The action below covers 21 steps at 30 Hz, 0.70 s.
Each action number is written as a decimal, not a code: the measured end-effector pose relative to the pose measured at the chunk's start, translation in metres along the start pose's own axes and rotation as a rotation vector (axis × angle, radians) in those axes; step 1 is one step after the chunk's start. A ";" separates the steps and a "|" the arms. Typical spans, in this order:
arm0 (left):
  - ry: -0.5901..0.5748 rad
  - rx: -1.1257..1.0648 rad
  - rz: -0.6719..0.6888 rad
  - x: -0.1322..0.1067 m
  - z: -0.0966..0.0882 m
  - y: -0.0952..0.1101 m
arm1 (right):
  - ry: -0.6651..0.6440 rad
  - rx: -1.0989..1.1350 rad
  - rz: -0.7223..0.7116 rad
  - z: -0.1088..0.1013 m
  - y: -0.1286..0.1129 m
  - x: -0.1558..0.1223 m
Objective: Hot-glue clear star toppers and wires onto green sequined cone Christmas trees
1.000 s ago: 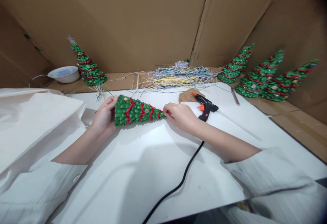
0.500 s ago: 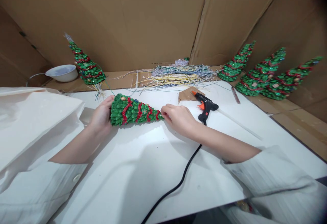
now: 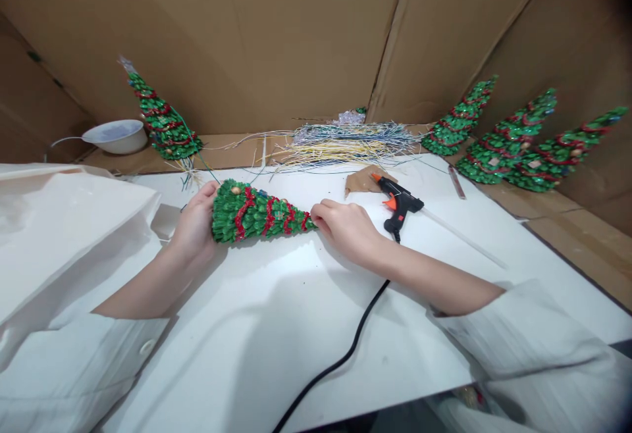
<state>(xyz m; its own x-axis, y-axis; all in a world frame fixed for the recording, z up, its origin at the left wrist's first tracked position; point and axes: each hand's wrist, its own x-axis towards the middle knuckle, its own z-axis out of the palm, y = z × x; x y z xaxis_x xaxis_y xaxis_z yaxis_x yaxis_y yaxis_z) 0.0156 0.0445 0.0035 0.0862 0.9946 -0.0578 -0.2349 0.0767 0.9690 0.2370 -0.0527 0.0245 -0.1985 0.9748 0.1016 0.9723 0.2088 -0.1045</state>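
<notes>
A small green Christmas tree (image 3: 257, 212) with red garland lies on its side above the white table (image 3: 306, 328), its wide base to the left and its tip to the right. My left hand (image 3: 195, 222) is wrapped round the base, with part of the fingers hidden behind it. At the other end, my right hand (image 3: 345, 229) pinches the narrow tip, which its fingers cover. Just right of that hand lies a black glue gun (image 3: 402, 209) with an orange nozzle and trigger, a glue stick (image 3: 464, 242) sticking out of its back.
Several decorated trees (image 3: 457, 117) stand at the back right, and another tree (image 3: 165, 124) at the back left beside a white bowl (image 3: 118, 135). Bundled wires (image 3: 345, 143) lie along the back. A black cable (image 3: 353, 347) crosses the front. White sheeting (image 3: 64, 222) covers the left side.
My hands keep the same hold on the tree, which has barely moved. A green wire near the back left tree now arches up in front of it. The view has shifted slightly.
</notes>
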 end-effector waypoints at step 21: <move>0.015 -0.011 0.046 -0.002 0.001 -0.002 | -0.024 0.072 0.080 0.002 -0.002 0.000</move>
<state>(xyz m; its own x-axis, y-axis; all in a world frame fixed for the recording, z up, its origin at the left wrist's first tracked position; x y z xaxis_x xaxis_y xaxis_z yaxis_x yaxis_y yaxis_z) 0.0165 0.0425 0.0014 0.0603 0.9980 -0.0171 -0.2492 0.0316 0.9679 0.2350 -0.0531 0.0229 -0.1238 0.9901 0.0666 0.9741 0.1341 -0.1819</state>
